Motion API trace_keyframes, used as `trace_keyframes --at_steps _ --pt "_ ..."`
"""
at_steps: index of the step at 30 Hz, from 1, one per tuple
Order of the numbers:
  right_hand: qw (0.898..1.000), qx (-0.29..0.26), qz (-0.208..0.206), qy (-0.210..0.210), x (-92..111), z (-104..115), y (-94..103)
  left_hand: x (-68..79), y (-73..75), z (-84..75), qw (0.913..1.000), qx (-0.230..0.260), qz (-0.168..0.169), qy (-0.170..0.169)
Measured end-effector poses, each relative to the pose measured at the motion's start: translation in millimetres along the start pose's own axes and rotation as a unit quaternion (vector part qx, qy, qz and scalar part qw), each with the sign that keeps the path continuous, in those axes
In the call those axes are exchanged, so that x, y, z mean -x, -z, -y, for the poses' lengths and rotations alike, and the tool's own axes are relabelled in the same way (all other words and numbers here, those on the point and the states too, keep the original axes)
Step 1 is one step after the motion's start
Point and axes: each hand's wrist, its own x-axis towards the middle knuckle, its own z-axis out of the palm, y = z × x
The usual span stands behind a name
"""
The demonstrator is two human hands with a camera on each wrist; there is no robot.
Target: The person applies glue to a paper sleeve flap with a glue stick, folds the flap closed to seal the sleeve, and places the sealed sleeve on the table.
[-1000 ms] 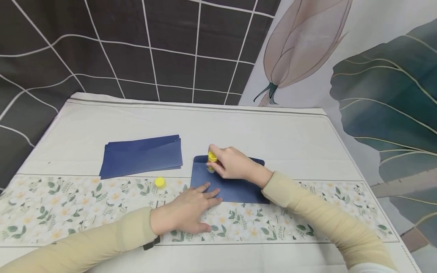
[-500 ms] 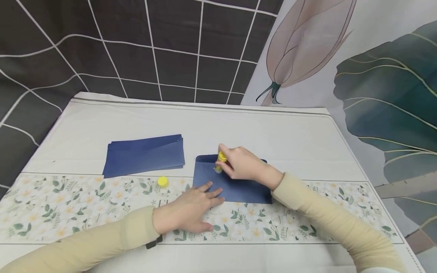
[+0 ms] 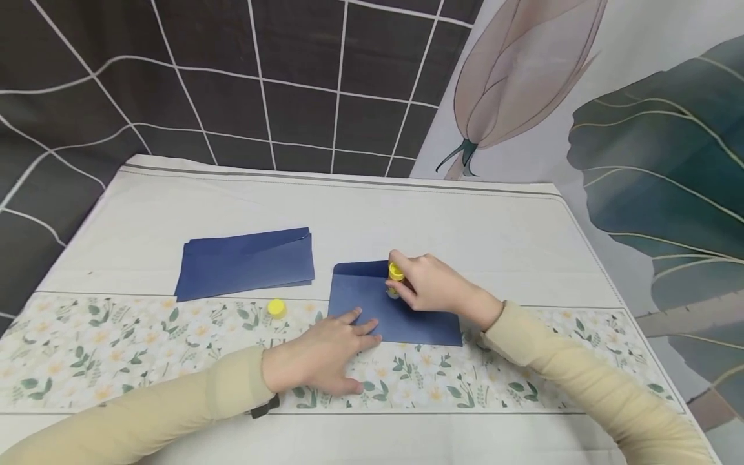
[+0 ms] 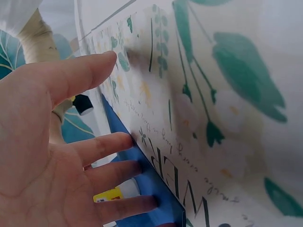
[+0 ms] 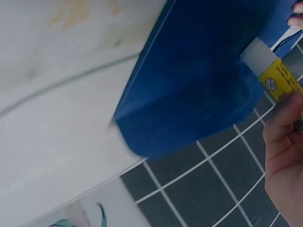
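A dark blue envelope [image 3: 418,328] lies on the table with its flap [image 3: 361,268] spread out on the far side. My right hand [image 3: 436,282] grips a yellow glue stick [image 3: 396,272], its translucent end down against the envelope just below the flap fold. In the right wrist view the glue stick's yellow label [image 5: 279,79] shows beside the fingers. My left hand [image 3: 325,352] rests with spread fingers on the envelope's near left corner, thumb out over the floral cloth. The yellow cap [image 3: 276,309] stands on the cloth left of the envelope.
Several more blue envelopes [image 3: 247,265] lie in a loose stack at the left. Under everything is a white tablecloth [image 3: 442,223] with a floral band [image 3: 174,349]. A dark gridded cloth [image 3: 302,84] hangs behind the table's far edge.
My right hand has slid the glue stick to the right along the envelope, from near its left end to about the middle. The left hand stays in place on the corner.
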Motion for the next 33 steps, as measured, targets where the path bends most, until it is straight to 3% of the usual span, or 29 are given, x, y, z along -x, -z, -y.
trace_keyframes --at_steps 5,14,20,28,33 --pt "1.0 0.002 -0.003 -0.001 1.0 4.7 -0.5 0.0 1.5 -0.7 1.0 0.002 0.009 0.001" --pt "0.999 -0.007 0.024 -0.031 23.0 -4.4 13.7 -1.7 6.4 1.6 0.999 -0.001 0.045 0.009" --pt "0.997 -0.039 0.0 -0.07 23.5 -5.6 8.9 -7.5 14.8 5.5 0.9991 -0.016 0.039 -0.007" --pt "0.98 -0.122 -0.066 -0.143 33.0 -0.3 -1.2 -11.4 26.2 6.9 0.9977 -0.024 0.058 -0.027" --pt "0.961 -0.18 -0.078 -0.194 44.3 -4.0 6.9 -13.3 29.4 11.4 0.9981 -0.008 0.058 -0.017"
